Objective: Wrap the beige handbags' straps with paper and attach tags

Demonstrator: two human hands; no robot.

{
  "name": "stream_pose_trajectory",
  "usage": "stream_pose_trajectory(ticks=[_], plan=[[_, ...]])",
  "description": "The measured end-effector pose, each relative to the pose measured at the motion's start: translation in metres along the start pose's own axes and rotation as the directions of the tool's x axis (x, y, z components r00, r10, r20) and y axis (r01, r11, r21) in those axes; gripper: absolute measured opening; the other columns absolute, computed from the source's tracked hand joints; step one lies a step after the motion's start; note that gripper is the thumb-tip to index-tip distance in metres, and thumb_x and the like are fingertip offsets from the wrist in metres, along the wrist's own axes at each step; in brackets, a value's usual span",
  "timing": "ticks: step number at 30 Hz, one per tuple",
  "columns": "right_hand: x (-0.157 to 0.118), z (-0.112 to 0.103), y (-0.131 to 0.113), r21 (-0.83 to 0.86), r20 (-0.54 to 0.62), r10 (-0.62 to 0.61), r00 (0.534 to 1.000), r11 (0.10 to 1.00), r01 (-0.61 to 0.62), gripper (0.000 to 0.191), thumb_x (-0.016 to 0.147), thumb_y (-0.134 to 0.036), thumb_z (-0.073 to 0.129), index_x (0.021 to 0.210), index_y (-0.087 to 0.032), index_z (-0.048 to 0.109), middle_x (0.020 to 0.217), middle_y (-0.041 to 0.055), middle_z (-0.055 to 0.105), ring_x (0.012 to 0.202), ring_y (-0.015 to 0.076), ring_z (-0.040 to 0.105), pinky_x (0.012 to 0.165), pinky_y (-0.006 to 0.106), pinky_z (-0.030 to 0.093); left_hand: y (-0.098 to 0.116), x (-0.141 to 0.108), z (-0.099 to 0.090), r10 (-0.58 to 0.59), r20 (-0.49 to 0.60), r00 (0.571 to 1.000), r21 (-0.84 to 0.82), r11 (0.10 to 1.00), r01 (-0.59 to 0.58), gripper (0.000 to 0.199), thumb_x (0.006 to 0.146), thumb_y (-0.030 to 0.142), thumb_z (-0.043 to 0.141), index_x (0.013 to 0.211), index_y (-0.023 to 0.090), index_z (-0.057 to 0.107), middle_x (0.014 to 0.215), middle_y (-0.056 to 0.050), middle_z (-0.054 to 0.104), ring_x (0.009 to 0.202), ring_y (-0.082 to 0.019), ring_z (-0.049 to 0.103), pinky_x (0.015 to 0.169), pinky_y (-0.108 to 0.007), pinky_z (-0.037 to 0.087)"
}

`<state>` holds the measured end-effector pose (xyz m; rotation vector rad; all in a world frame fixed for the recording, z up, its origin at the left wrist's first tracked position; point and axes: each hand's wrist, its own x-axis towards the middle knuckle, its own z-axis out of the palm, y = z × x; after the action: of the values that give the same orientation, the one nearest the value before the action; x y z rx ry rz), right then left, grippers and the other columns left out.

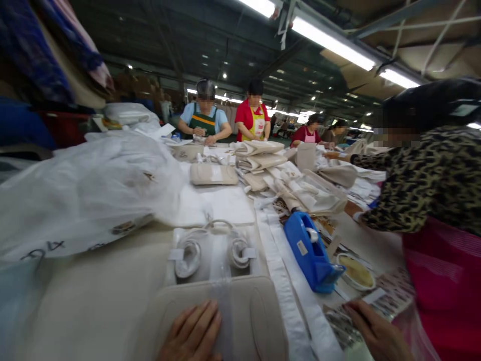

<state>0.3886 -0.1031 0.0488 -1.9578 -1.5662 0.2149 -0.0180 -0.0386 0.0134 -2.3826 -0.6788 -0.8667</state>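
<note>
here, beyond the hands (193, 331), sits a blue dispenser (313, 265), label (301, 247) unreadable.

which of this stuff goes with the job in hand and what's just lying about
Likely the job:
beige piece, under the left hand
wrapped coils
tape dispenser, near the right hand

Seemingly just lying about:
big plastic bag
beige stack
bowl

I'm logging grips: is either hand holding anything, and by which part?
The left hand rests on top of the beige piece, not visibly gripping it. Whether the right hand pinches anything cannot be told.
</note>
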Motion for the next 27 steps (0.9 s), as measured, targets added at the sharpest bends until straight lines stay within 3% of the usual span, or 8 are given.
stream_pose_trajectory(ticks=[3, 5, 9, 12, 14, 17, 22, 27], plan=[[0.001, -0.017, -0.049, -0.003, 0.164, -0.380, 0.910, 0.922, 0.386, 0.020, 0.085, -0.042, 0.051, 0.084, -0.028, 0.066, 0.080, 0.0031, 0.072, 0.069, 0.0201, 0.069, 0.058, 0.024, 0.055, 0.010, 0.001, 0.005, -0.177, -0.080, 0.981, -0.082, 0.982, 0.171, 0.033, 0.092, 0.035, 0.039, 0.107, 0.016, 0.061, 0.110, -0.007, 0.063, 0.111, -0.018, 0.051, 0.107, -0.032, 0.025], [0.007, -0.029, -0.102, 0.067, 0.351, -0.582, 0.734, 0.797, 0.600, 0.013, 0.088, -0.031, 0.052, 0.082, -0.029, 0.063, 0.074, -0.0004, 0.069, 0.063, 0.0148, 0.065, 0.054, 0.019, 0.051, 0.016, 0.000, 0.008, -0.221, -0.066, 0.973, -0.100, 0.972, 0.214, 0.034, 0.092, 0.038, 0.039, 0.111, 0.018, 0.060, 0.113, -0.006, 0.062, 0.113, -0.019, 0.049, 0.107, -0.033, 0.024], [0.031, -0.021, -0.203, 0.134, 0.651, -0.652, 0.389, 0.604, 0.786, 0.012, 0.089, -0.017, 0.054, 0.079, -0.024, 0.058, 0.075, -0.0018, 0.065, 0.067, 0.0112, 0.062, 0.058, 0.018, 0.046, 0.017, 0.004, -0.001, -0.195, 0.023, 0.980, -0.109, 0.974, 0.197, 0.036, 0.094, 0.038, 0.037, 0.116, 0.019, 0.058, 0.121, -0.001, 0.060, 0.117, -0.020, 0.045, 0.105, -0.034, 0.024], [0.052, 0.015, -0.243, 0.094, 0.762, -0.614, 0.207, 0.421, 0.902, 0.014, 0.083, -0.012, 0.056, 0.072, -0.020, 0.058, 0.069, -0.0004, 0.063, 0.064, 0.0137, 0.060, 0.056, 0.024, 0.039, 0.014, 0.008, -0.013, -0.196, 0.090, 0.976, -0.092, 0.975, 0.204, 0.035, 0.094, 0.038, 0.040, 0.119, 0.020, 0.057, 0.122, 0.000, 0.060, 0.117, -0.020, 0.045, 0.100, -0.034, 0.029], [0.064, 0.042, -0.253, 0.066, 0.788, -0.600, 0.137, 0.304, 0.950, 0.010, 0.079, -0.011, 0.056, 0.075, -0.019, 0.060, 0.069, 0.0015, 0.064, 0.065, 0.0162, 0.060, 0.056, 0.028, 0.035, 0.013, 0.009, -0.015, -0.188, 0.136, 0.973, -0.068, 0.978, 0.198, 0.037, 0.093, 0.042, 0.043, 0.120, 0.020, 0.056, 0.119, 0.000, 0.061, 0.115, -0.019, 0.047, 0.098, -0.034, 0.032], [0.075, 0.071, -0.259, 0.020, 0.782, -0.613, 0.113, 0.206, 0.978, 0.012, 0.077, -0.009, 0.054, 0.079, -0.018, 0.062, 0.073, 0.0040, 0.065, 0.069, 0.0182, 0.061, 0.060, 0.030, 0.034, 0.016, 0.005, -0.009, -0.210, 0.119, 0.970, -0.076, 0.973, 0.220, 0.040, 0.093, 0.045, 0.041, 0.120, 0.020, 0.056, 0.115, -0.001, 0.062, 0.113, -0.020, 0.048, 0.098, -0.035, 0.031], [0.083, 0.088, -0.269, -0.017, 0.826, -0.554, 0.108, 0.168, 0.986, 0.015, 0.080, -0.009, 0.053, 0.076, -0.016, 0.066, 0.074, 0.0070, 0.067, 0.073, 0.0208, 0.063, 0.061, 0.031, 0.036, 0.018, 0.000, -0.001, -0.213, 0.062, 0.975, -0.109, 0.970, 0.219, 0.039, 0.091, 0.044, 0.044, 0.118, 0.019, 0.057, 0.113, -0.004, 0.062, 0.114, -0.021, 0.048, 0.101, -0.037, 0.029], [0.093, 0.099, -0.280, -0.127, 0.876, -0.425, 0.227, 0.251, 0.960, 0.009, 0.080, -0.023, 0.064, 0.077, -0.017, 0.070, 0.071, 0.0087, 0.070, 0.073, 0.0253, 0.067, 0.062, 0.031, 0.040, 0.013, 0.005, -0.010, -0.201, 0.112, 0.973, -0.109, 0.971, 0.213, 0.035, 0.092, 0.040, 0.044, 0.115, 0.018, 0.058, 0.112, -0.002, 0.063, 0.112, -0.021, 0.049, 0.099, -0.035, 0.031]])
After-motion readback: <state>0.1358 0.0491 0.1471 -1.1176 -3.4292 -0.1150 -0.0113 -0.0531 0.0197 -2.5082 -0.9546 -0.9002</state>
